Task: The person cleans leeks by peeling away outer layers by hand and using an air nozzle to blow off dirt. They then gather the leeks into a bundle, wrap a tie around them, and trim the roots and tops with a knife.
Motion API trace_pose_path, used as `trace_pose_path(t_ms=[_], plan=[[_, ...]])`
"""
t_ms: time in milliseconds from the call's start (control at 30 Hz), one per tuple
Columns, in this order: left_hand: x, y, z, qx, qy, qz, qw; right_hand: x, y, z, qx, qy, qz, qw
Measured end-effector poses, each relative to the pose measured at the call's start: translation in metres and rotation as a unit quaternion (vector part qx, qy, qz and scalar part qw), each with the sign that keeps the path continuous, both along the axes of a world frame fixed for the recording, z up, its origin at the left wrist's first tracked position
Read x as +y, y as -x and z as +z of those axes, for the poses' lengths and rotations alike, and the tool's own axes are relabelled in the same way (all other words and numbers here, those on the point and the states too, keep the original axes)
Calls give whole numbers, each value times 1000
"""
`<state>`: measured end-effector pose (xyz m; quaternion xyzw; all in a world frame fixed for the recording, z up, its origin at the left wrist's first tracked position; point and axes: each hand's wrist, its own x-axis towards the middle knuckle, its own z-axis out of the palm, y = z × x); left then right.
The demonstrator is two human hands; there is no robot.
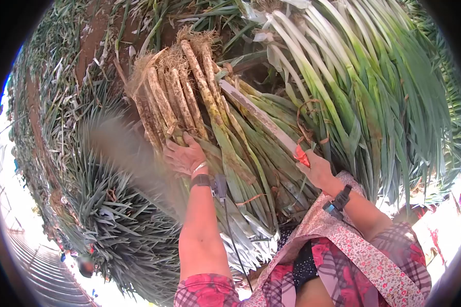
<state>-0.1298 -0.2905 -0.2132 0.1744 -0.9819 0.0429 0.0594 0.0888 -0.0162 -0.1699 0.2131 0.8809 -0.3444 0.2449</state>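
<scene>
My left hand (pixel 185 154) lies with its fingers spread on the lower stalks of several soil-covered leeks (pixel 161 97), whose roots point up and away from me. To its right, my right hand (pixel 316 169) is closed around the red handle of a long flat knife (pixel 261 116). The blade points up and to the left, over the green leaves of the unpeeled leeks. A pale blurred streak, too smeared to name, crosses the view left of my left hand.
Peeled leeks with white stems and green leaves (pixel 343 66) lie in a pile at the upper right. Leafy green tops (pixel 112 225) cover the left side. Brown soil and scraps (pixel 95 38) show at the upper left. A cable hangs from my left wrist.
</scene>
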Motion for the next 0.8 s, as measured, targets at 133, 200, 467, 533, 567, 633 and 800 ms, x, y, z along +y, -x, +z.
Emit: trace_pose_path(t_ms=[133,200,467,533,567,633,800], plan=[[3,1,4,-23,-13,20,999,-5,14,-15,4,24,-13,1000],[2,1,4,-33,-11,23,999,-9,43,-24,-26,38,-30,999],[-1,1,0,-21,0,4,1000,-14,155,-68,32,27,-7,999],[-1,0,-1,-15,5,-2,1000,-18,181,-77,52,24,1,998],[-3,1,-3,-11,6,-4,1000,-21,195,-80,55,23,8,998],[-6,0,-5,12,2,-36,999,-20,209,-90,61,22,15,998],[-4,-1,-5,-4,3,-19,1000,-4,217,-96,77,-2,58,995]])
